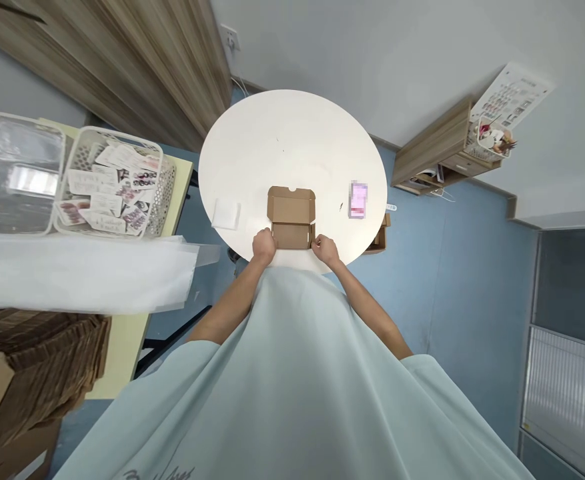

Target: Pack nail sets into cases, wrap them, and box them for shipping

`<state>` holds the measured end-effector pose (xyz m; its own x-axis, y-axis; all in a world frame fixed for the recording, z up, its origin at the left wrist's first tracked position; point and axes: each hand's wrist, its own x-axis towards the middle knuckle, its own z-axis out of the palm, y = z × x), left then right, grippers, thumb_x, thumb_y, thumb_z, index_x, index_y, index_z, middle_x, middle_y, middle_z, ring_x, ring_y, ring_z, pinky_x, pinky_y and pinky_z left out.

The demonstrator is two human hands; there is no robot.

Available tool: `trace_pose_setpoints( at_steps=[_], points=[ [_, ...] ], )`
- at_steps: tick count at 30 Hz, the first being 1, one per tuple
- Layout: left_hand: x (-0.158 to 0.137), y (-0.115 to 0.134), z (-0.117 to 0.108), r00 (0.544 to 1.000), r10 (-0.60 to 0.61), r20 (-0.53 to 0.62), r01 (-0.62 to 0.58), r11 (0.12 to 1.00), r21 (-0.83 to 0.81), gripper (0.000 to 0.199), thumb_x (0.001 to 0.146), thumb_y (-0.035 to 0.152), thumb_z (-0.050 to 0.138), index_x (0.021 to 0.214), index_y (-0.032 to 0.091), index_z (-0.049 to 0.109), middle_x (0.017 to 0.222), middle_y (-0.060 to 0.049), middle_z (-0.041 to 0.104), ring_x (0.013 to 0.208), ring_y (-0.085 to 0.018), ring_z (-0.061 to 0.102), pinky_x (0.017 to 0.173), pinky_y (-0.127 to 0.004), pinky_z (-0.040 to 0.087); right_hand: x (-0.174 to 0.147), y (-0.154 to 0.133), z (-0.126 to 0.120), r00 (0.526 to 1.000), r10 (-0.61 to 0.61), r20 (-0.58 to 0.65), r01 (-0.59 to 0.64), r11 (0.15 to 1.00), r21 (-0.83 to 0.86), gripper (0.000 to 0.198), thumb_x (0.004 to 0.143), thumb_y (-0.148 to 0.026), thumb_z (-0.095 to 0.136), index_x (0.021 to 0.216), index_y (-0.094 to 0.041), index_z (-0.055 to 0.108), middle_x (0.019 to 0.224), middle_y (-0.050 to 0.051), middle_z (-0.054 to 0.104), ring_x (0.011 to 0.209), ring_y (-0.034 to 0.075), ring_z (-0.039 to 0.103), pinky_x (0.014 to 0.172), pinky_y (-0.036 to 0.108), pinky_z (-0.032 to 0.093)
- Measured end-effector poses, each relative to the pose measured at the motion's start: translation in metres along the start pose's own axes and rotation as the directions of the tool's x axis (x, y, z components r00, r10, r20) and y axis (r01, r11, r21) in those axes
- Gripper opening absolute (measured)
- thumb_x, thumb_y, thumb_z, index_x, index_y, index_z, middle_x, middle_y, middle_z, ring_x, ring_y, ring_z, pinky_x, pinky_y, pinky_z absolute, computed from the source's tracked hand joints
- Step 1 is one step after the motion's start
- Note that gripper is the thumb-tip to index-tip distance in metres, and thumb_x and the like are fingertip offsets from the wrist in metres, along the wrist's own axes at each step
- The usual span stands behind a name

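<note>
A small brown cardboard box (292, 210) lies on the white round table (292, 127), its lid raised on the far side and its inside bare. My left hand (264, 247) is closed at the box's near left corner, the fingers curled against its side. At the near right corner my right hand (325, 250) pinches the cardboard edge between thumb and fingers. Left of the box is a flat white packet (227, 214). A phone-shaped item with a pixelated pink and purple face (357, 199) lies to the right.
To my left, a yellow-topped table (122, 347) carries a basket of printed cards (112, 187), a bin of clear plastic packs (15, 173), white sheets (82, 273) and stacked flat cardboard (42, 373). A wooden cabinet (437, 147) stands at the right wall.
</note>
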<state>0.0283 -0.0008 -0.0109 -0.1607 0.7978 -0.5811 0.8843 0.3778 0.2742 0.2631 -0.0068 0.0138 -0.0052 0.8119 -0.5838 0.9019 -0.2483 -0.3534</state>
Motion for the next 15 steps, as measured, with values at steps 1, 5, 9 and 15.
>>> trace_pose_setpoints(
  at_steps=[1,5,9,15],
  points=[
    [-0.001,0.001,0.000,1.000,0.008,0.002,-0.008,1.000,0.000,0.028,0.104,0.012,0.052,0.124,0.012,0.072,0.125,-0.023,0.077,0.119,-0.038,0.073,0.099,-0.044,0.057,0.000,-0.005,0.000,1.000,-0.013,0.014,0.013,1.000,-0.002,0.008,0.109,-0.026,0.066,0.106,-0.023,0.072,0.117,0.008,0.084,0.104,0.023,0.075,0.084,0.029,0.050],
    [-0.004,0.004,0.000,1.000,0.004,0.025,-0.004,1.000,0.005,0.030,0.105,0.012,0.050,0.126,0.011,0.071,0.127,-0.024,0.076,0.121,-0.037,0.073,0.098,-0.042,0.057,0.005,-0.020,0.001,0.998,0.005,0.057,-0.006,1.000,0.020,0.021,0.109,-0.043,0.074,0.105,-0.023,0.071,0.119,0.010,0.084,0.107,0.025,0.076,0.084,0.030,0.050],
    [-0.004,0.003,0.000,0.999,0.020,0.034,-0.021,1.000,0.010,0.030,0.106,0.012,0.049,0.127,0.012,0.071,0.130,-0.023,0.077,0.122,-0.037,0.073,0.099,-0.043,0.057,0.016,-0.025,-0.001,0.998,0.058,-0.001,-0.058,0.998,0.010,0.017,0.112,-0.038,0.071,0.115,-0.022,0.072,0.120,0.011,0.085,0.112,0.025,0.077,0.086,0.029,0.051],
    [-0.002,0.000,0.003,0.999,0.032,0.031,-0.033,0.999,0.016,0.031,0.104,0.013,0.049,0.126,0.014,0.070,0.127,-0.022,0.077,0.117,-0.037,0.073,0.097,-0.043,0.057,0.029,-0.027,0.003,0.991,0.128,0.040,-0.123,0.986,-0.109,0.018,0.113,-0.030,0.067,0.102,-0.019,0.077,0.111,0.015,0.083,0.105,0.027,0.078,0.086,0.031,0.054]
  ],
)
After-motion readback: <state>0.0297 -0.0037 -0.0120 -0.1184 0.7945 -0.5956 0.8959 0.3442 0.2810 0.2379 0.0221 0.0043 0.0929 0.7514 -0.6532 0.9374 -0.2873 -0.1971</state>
